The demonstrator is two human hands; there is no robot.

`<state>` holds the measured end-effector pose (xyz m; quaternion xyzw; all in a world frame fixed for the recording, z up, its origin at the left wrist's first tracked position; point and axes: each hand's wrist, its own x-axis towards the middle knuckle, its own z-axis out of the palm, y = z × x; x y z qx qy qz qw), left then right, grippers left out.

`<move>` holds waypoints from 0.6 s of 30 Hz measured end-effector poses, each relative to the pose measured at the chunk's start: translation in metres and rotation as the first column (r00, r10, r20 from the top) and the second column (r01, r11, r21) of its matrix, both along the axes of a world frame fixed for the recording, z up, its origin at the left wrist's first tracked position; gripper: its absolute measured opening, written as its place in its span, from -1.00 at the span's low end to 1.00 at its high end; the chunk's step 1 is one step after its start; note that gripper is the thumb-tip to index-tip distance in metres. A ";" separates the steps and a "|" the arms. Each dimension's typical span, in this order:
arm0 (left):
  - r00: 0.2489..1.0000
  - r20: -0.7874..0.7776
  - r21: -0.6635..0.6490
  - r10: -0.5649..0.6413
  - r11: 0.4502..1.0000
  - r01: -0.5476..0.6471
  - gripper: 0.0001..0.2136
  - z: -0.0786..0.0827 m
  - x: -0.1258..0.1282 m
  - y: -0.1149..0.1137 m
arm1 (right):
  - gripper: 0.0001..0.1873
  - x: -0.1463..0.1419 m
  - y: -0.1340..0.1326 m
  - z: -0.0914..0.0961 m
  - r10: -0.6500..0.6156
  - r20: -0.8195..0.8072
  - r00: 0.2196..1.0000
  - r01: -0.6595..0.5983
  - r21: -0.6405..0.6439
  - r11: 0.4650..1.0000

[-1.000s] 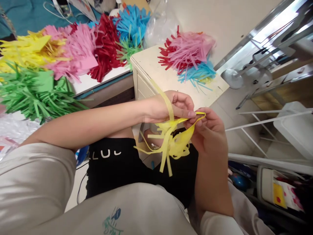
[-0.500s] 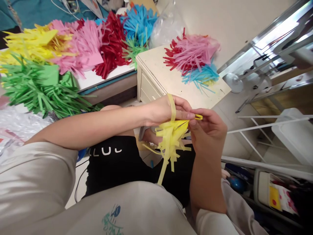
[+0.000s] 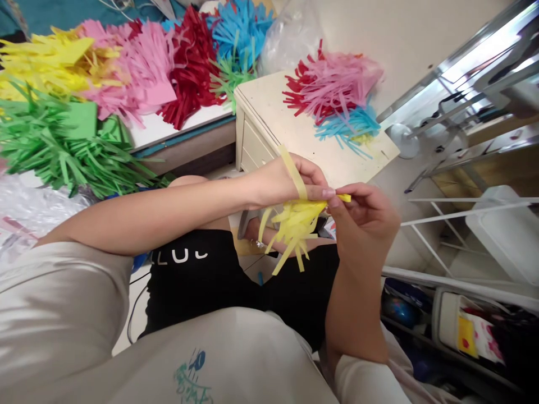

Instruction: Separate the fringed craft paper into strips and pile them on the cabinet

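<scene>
over lap, fringed yellow paper strips

Heaps of fringed paper in green, yellow, pink, red and blue cover a table. A smaller pile lies on a cream cabinet.

White letters reading "LUC" are showing on the black shorts in the lower middle of the frame, with the start of the word hiding under the forearm. A small teal and blue scribbled print is sitting on the pale shirt at the bottom centre, too loose to read.
</scene>
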<state>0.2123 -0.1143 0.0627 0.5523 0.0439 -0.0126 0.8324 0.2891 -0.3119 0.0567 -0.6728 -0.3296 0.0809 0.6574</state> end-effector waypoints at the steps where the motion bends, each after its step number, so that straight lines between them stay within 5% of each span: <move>1: 1.000 0.003 0.016 -0.008 1.000 0.008 -0.61 0.000 0.000 0.000 | -0.79 -0.001 0.000 0.001 -0.016 -0.004 1.000 0.016 -0.003 1.000; 18: 0.996 0.008 0.132 -0.086 0.988 0.084 -0.74 -0.003 0.000 0.002 | -0.77 0.009 -0.005 0.001 0.043 -0.144 0.989 -0.057 -0.093 0.994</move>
